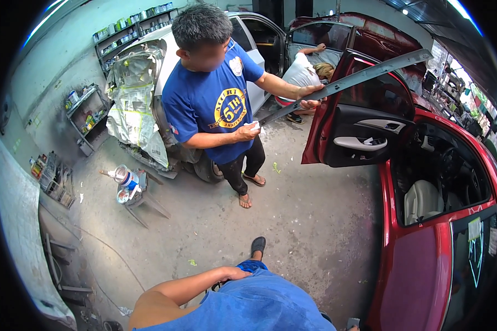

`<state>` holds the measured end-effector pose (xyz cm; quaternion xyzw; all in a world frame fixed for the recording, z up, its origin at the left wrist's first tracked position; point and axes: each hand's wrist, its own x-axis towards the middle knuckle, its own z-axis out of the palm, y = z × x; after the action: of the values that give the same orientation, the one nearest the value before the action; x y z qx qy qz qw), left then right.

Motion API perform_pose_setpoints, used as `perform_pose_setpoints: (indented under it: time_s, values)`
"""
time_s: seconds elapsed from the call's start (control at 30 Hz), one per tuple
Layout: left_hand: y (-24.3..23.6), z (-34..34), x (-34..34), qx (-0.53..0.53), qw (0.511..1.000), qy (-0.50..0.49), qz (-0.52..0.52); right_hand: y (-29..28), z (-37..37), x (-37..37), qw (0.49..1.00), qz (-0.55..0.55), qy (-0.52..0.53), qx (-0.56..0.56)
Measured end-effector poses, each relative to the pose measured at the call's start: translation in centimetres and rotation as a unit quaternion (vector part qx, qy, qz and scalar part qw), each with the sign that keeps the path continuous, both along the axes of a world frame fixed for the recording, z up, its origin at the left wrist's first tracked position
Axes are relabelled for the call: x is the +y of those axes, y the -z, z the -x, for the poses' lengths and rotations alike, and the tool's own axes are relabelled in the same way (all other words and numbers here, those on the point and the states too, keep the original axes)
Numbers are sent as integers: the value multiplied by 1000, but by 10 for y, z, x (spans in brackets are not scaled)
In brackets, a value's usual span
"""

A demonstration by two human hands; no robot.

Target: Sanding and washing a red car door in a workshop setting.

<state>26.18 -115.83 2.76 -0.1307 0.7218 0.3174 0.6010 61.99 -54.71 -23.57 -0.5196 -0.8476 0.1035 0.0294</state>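
My left arm bends in from the lower edge, and my left hand (234, 273) rests against the front of my blue shirt (259, 303) at the waist. Its fingers look flat, with nothing visible in them. Only a sliver of my right hand (354, 329) shows at the bottom edge, closed at a small grey flat object (353, 322) whose kind I cannot make out. Facing me, a person in a blue printed T-shirt (204, 99) holds a long grey strip-like panel (364, 74) up at a slant. That person's lower hand also has something small and white (254, 125) in it.
A red car (414, 265) stands at right, its door (364, 110) swung open. At left, a small stool (143, 201) carries cans (126, 176). Behind are a paper-masked car (135, 105), shelves (132, 33) and another person crouching (303, 77). A hose (116, 251) crosses the floor.
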Motion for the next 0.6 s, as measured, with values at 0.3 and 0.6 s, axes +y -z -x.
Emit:
perform_pose_setpoints:
  time_s: [0.3, 0.6]
  values:
    - [-3, 4, 4, -17, 1000, 4, 14, -2, 17, 4, 887, 245, 269, 285]
    - [27, 2, -2, -11, 999, 31, -12, 46, -27, 25, 861, 248, 308, 321]
